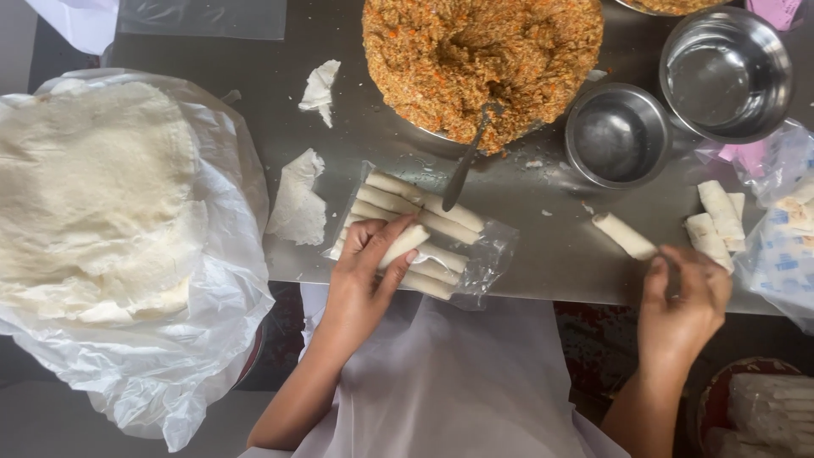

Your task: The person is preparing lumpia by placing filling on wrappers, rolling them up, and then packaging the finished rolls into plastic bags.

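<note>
Your left hand point(360, 276) is curled round one pale roll point(402, 244), fingers wrapped over it, pressing it onto the row of rolls point(424, 222) in the clear plastic bag point(487, 254) right under the hand. Your right hand point(682, 297) is pinched narrow on the end of a single roll point(623, 235) lying on the table point(543, 246), just ahead-left of the fingers. More loose rolls point(719, 222) sit just beyond the right hand. Spoon point(466, 161) w/ filling mound point(482, 64) is ahead of the left hand; wrapper stack point(93, 195) well to its left; two steel bowls point(617, 134) ahead of the right.
</note>
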